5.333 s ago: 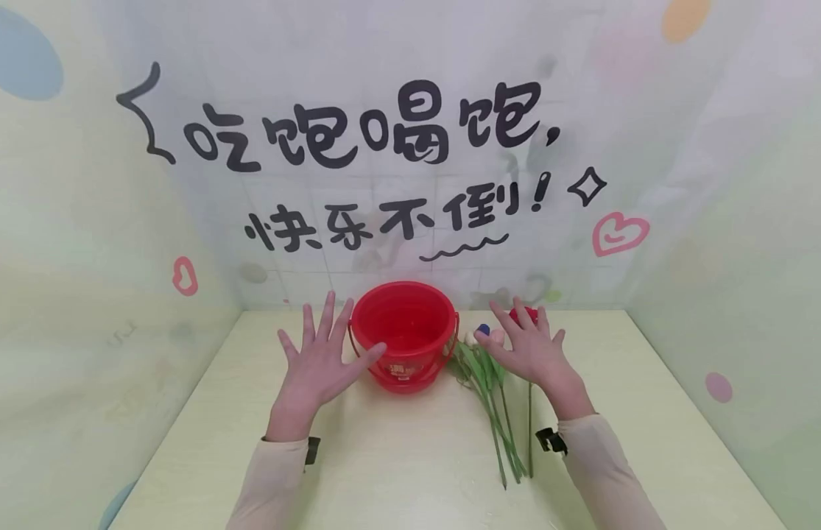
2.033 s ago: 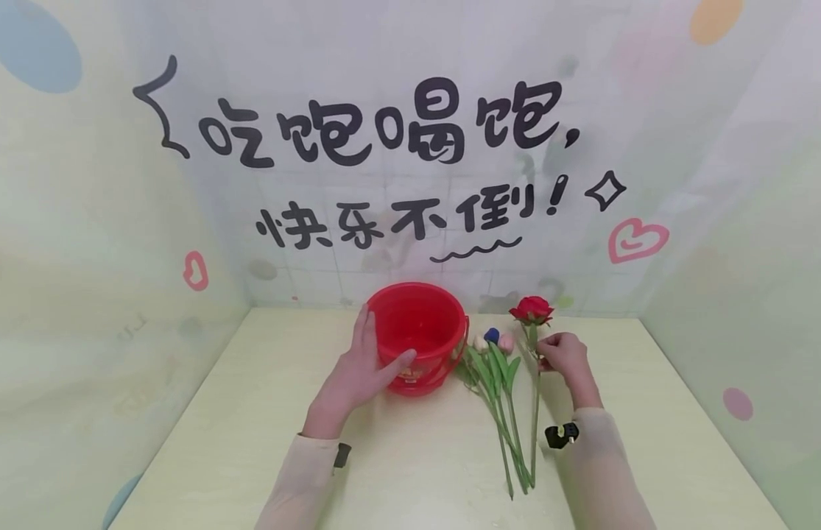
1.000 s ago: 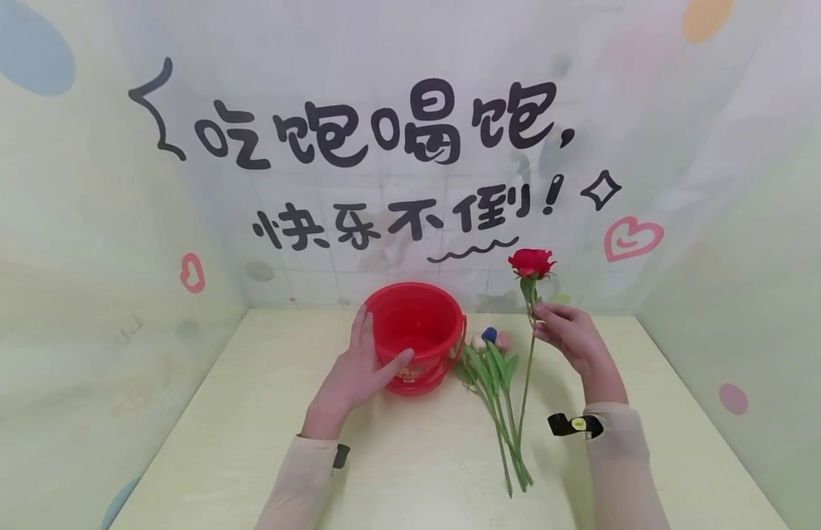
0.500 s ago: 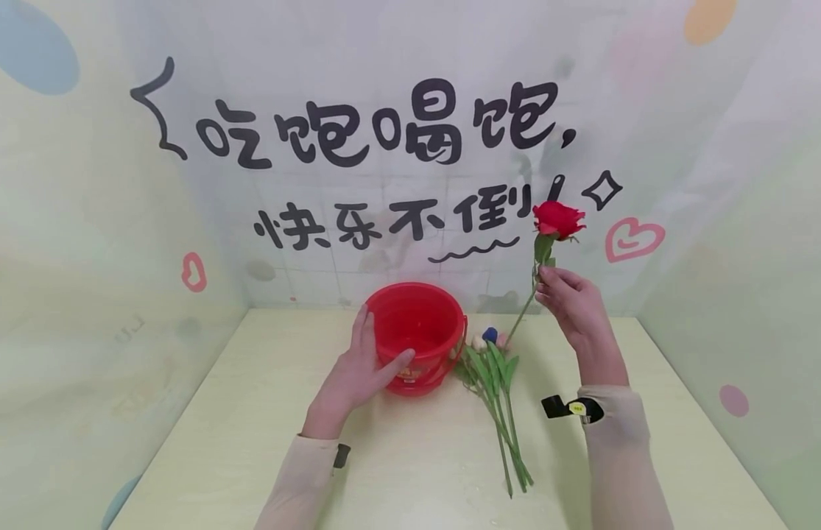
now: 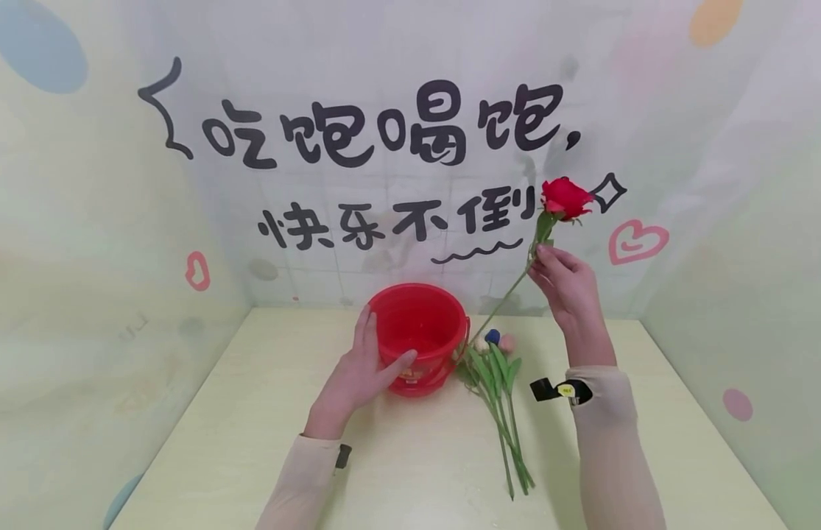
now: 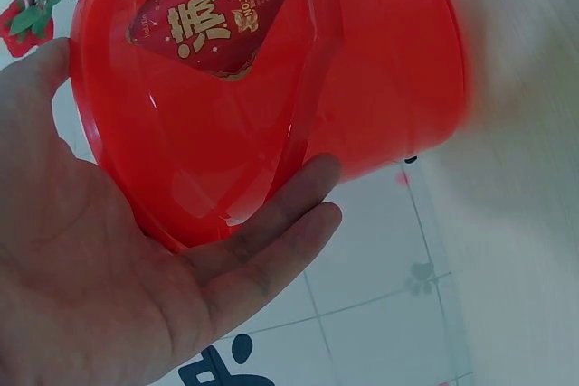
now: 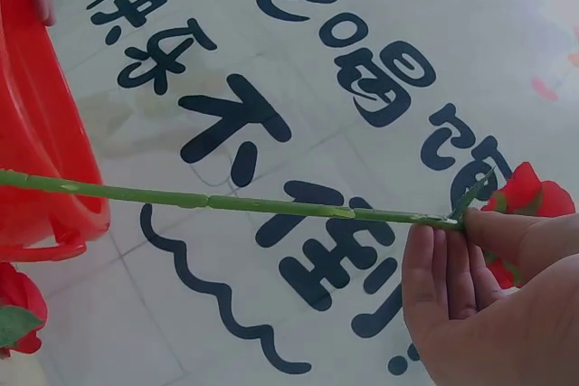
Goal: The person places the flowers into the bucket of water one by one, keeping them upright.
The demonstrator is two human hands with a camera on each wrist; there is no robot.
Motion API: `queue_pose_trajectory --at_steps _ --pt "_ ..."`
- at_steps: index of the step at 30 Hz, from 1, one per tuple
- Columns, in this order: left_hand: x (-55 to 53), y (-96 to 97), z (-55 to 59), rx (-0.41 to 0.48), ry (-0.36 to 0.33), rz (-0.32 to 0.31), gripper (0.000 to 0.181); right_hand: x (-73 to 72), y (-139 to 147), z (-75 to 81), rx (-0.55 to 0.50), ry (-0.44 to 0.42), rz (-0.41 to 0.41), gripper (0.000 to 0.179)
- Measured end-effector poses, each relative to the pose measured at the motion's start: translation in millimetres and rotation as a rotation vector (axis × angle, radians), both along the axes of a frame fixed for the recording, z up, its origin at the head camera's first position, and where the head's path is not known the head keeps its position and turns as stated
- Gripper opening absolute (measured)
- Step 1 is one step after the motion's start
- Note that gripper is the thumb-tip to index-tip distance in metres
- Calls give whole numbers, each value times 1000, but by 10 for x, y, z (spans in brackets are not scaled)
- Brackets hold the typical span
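Observation:
My right hand (image 5: 565, 283) pinches a red rose (image 5: 566, 199) by its stem just below the bloom. The rose is raised and tilted, bloom up to the right. Its long green stem (image 7: 226, 202) slants down-left, across the bucket's edge in the right wrist view; whether it touches is unclear. The red bucket (image 5: 415, 375) stands upright at the back of the table, its inside facing up. Against its left side rests my left hand (image 5: 357, 375), the thumb near the front rim and the fingers (image 6: 271, 268) fairly straight along the wall.
Right of the bucket, several artificial flowers lie on the table (image 5: 251, 456), with white, blue (image 5: 492, 336) and pink heads and green stems (image 5: 509, 442). Another red bloom (image 7: 20, 309) shows beside the bucket. A printed backdrop (image 5: 357, 59) rises behind.
My left hand has come to the bucket's side. The right hand has taken the rose from the table, lifted it high, and tilted it so its stem end swings left towards the bucket.

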State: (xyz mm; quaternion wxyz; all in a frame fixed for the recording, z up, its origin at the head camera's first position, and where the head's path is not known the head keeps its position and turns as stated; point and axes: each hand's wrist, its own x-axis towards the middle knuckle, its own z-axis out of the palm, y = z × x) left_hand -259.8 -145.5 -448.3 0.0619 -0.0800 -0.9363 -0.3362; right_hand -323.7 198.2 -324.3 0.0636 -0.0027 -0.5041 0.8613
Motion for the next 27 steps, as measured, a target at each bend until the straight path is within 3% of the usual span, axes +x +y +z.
queue_pose_trajectory --at_steps 9,16,20,27 --pt "-9 14 13 14 7 -8 125 -107 -206 365 -27 95 -19 16" --pt "2 20 26 8 3 -9 123 -142 -306 561 13 148 -34 18" --pt "-1 13 20 13 12 -13 123 -216 -418 545 42 180 -19 15" --pt "-3 5 8 15 11 -12 123 -471 -738 302 211 167 15 14"
